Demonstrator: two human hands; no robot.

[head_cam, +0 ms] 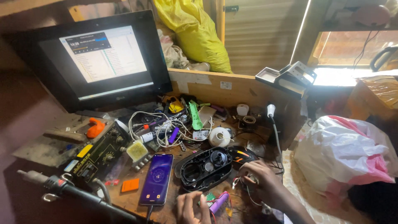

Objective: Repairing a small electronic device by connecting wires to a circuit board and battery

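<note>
The left hand (191,208) rested at the near edge of the counter (132,199), fingers curled loosely downward, its fingertips touching a purple cylindrical cell (219,203) with thin wires attached; whether the hand gripped the cell could not be told. The right hand (259,177) lay near the right edge of the counter, fingers bent and pressed down on a cluster of small wires (237,181); what, if anything, it pinched was hidden under the fingers. Just beyond both hands sat an opened black plastic casing (204,168), its hollow interior facing up, with a round black part in its far half. Left of the casing, a smartphone (156,178) lay flat with a lit purple screen, a cable leaving its near end. A small orange block (130,185) lay to the left of the phone. Farther left stood a black instrument with knobs (97,154). A white bulb-shaped part (219,137) sat beyond the casing, beside a tangle of white cables (151,124). A black monitor (97,58) stood at the far left corner, its screen showing a light window. A white and pink plastic bag (344,151) lay off the right edge of the counter
</note>
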